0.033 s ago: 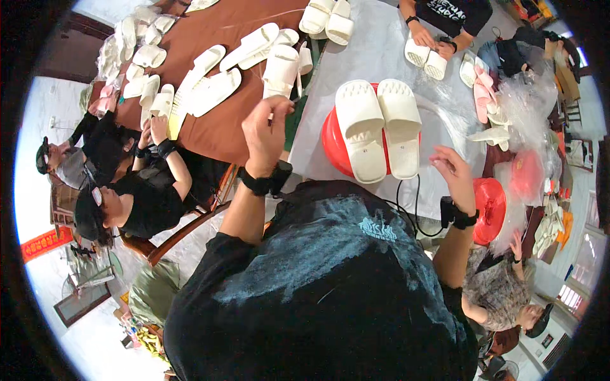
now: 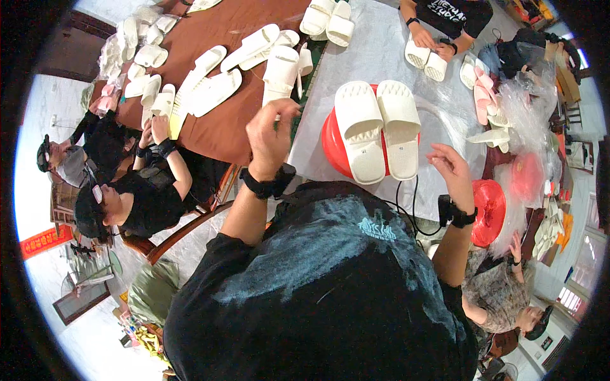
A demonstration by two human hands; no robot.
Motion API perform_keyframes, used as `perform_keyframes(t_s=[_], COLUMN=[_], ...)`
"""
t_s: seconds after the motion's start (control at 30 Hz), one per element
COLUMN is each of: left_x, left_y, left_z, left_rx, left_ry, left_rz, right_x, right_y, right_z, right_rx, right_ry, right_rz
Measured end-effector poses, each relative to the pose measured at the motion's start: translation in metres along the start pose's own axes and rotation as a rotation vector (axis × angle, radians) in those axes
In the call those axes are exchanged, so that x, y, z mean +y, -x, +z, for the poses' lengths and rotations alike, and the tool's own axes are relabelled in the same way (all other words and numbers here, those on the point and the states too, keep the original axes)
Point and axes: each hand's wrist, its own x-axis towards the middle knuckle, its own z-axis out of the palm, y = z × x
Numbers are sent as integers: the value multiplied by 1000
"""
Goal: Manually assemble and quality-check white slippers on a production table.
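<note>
Two white slide slippers, a left-hand one [image 2: 361, 133] and a right-hand one [image 2: 400, 130], lie side by side, toes pointing away from me, on a round red stool or pad [image 2: 333, 145]. My left hand [image 2: 269, 136] hovers at the left, near a white slipper [image 2: 280, 73] on the brown table. Its fingers are curled together, and whatever they may hold is too small or hidden to make out. Off to the right of the pair, my right hand [image 2: 452, 168] is held in the air with loosely spread fingers and nothing in it, apart from the slippers.
Several white slippers [image 2: 219, 92] are spread over the brown table [image 2: 238, 124] at the left. Across the grey sheet [image 2: 381, 47] another person handles white slippers [image 2: 426, 61]. Pink slippers [image 2: 485, 95], clear plastic wrap [image 2: 524, 114] and a red stool [image 2: 488, 213] are at the right.
My left hand has shifted slightly to the right. The slippers and my right hand stay almost in place.
</note>
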Motion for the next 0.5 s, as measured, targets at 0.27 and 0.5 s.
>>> perform_keyframes(t_s=[0.27, 0.5], left_x=[47, 56], left_y=[50, 57], left_z=[61, 76], left_rx=[-447, -634], left_ry=[102, 18], left_rz=[182, 169], right_x=[-34, -8], right_y=[-24, -24], right_z=[40, 39], right_rx=[-282, -102], right_ry=[-449, -530], right_rz=[-125, -37])
